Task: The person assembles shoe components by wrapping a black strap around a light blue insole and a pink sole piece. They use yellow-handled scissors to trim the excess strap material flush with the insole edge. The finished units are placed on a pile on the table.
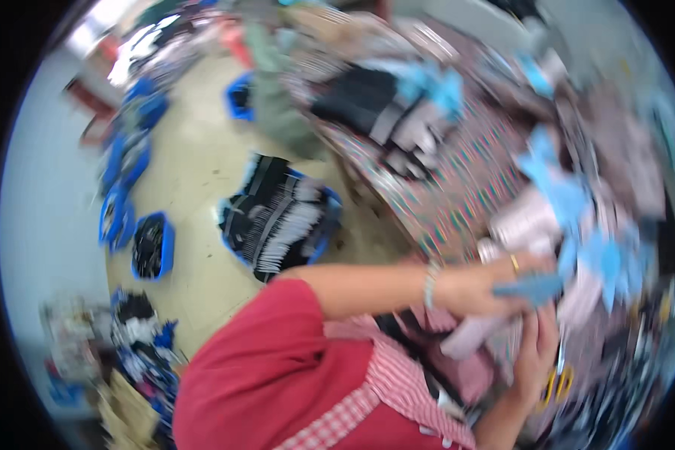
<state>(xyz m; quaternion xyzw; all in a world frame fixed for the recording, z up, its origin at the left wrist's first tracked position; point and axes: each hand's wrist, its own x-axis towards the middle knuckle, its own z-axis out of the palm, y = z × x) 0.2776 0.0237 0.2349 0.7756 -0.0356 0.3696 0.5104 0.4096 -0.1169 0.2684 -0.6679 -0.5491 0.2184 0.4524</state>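
Counter, patterned, stretches beyond the left hand and right hand, which nearly meet; blur hides whether either grips. Slim blue piece lies at the left fingers, nearer that hand, long axis left-to-right.

Blur is streaking the patterned surface and softening the blue cloth at the left hand! Down low, the edge is cutting off the right forearm.
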